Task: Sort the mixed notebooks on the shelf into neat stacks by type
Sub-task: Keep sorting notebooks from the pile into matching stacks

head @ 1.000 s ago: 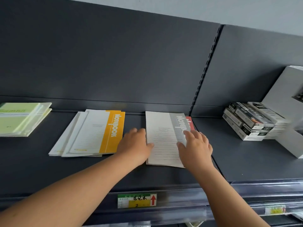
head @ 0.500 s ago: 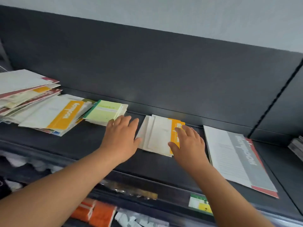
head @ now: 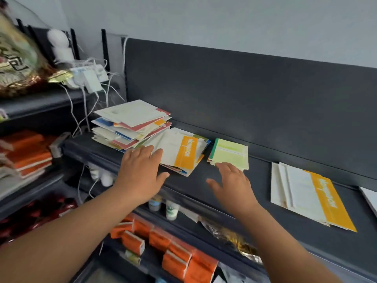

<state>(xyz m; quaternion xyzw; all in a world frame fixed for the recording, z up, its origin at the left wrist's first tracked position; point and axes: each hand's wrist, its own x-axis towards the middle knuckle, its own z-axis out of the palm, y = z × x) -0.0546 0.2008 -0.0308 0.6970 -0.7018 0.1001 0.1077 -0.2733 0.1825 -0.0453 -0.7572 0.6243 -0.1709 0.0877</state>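
Mid-sort: the mixed pile [head: 132, 123] lies left of centre on the shelf [head: 257, 180]. Left hand [head: 140, 170] and right hand [head: 232, 181] are spread, empty (neither grips anything); next, likely lift the yellow-banded notebook [head: 183, 153] toward the right-edge yellow stack [head: 306, 194].

Both bare forearms reach forward over the front edge of the shelf [head: 187, 180]. The left hand [head: 140, 170] is palm down, fingers straight, thumb out. The right hand [head: 232, 184] is beside it, fingers spread and relaxed, holding nothing.

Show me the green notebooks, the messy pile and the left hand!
green notebooks [head: 230, 154]: head view, top cover.
messy pile [head: 130, 116]: head view, top white cover.
left hand [head: 140, 170]: head view, back of hand.
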